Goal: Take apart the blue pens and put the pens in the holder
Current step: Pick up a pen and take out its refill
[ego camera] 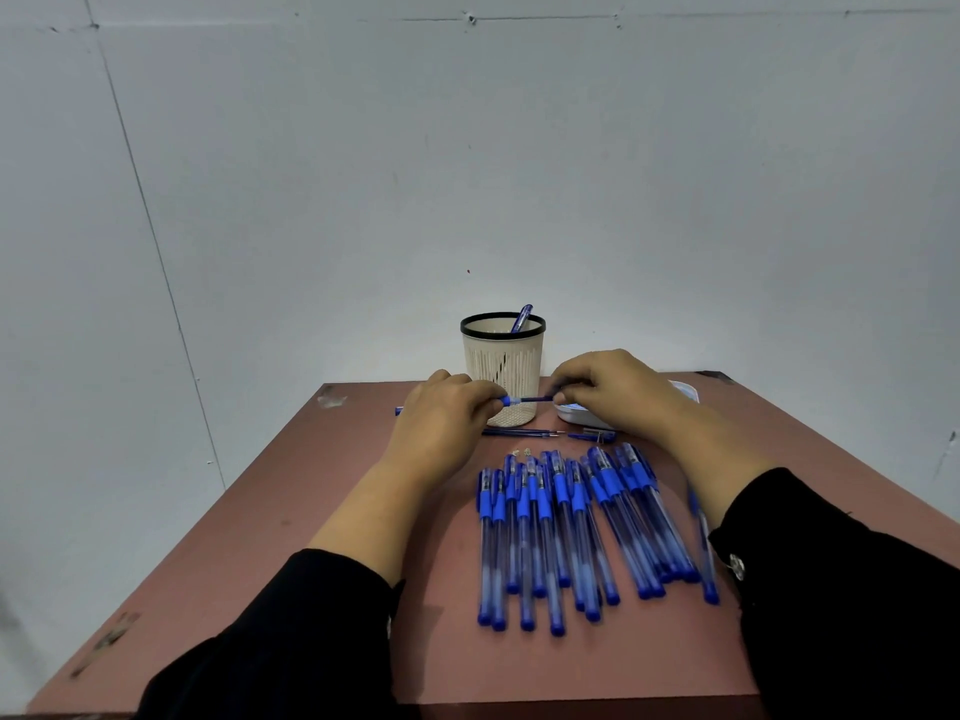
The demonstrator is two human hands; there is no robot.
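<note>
On the table (311, 537): both hands work just in front of the holder.
Left hand (447, 407): fingers curled, pinching one end of a blue pen (527, 400).
Right hand (618, 389): fingers curled, pinching the pen's other end; pen held level between the hands.
Holder (503, 366): upright at the far edge, one pen (522, 318) leaning inside.
Pen pile (582, 527): spread near the right forearm.
Loose parts (524, 433): thin refill between holder and pile.
White tray (680, 392): behind the right hand.

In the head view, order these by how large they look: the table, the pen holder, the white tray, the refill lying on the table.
1. table
2. pen holder
3. white tray, partly hidden by the right hand
4. refill
</note>
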